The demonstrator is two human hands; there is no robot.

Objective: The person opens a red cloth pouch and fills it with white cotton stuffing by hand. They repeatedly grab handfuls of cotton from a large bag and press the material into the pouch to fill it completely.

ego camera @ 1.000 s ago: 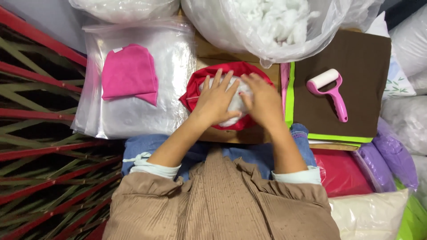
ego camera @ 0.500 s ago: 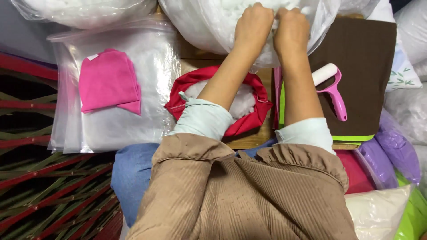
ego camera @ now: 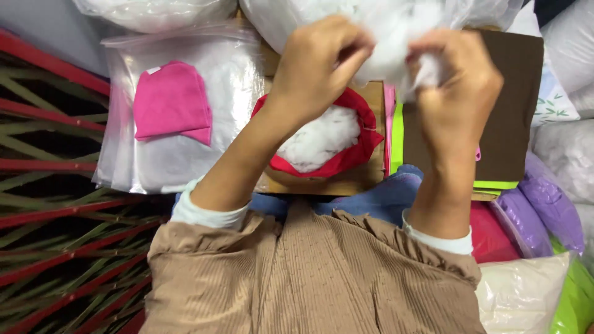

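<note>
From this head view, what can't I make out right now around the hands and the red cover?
- Pink lint roller on the brown sheet: almost wholly hidden behind the right hand.
- White stuffing pulled between both hands: blurred; the left hand covers part of it.
- Clear stuffing bag: cut off by the top edge.
- Red cover: its near-left rim is hidden by the left forearm.

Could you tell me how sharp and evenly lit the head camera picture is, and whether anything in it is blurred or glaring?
Head view: light is soft and even, with no hard shadows; the left hand and right hand are slightly motion-blurred where they pinch the white stuffing; the clear plastic bags under the pink fabric piece show a pale sheen; the red cover looks reasonably sharp.
</note>
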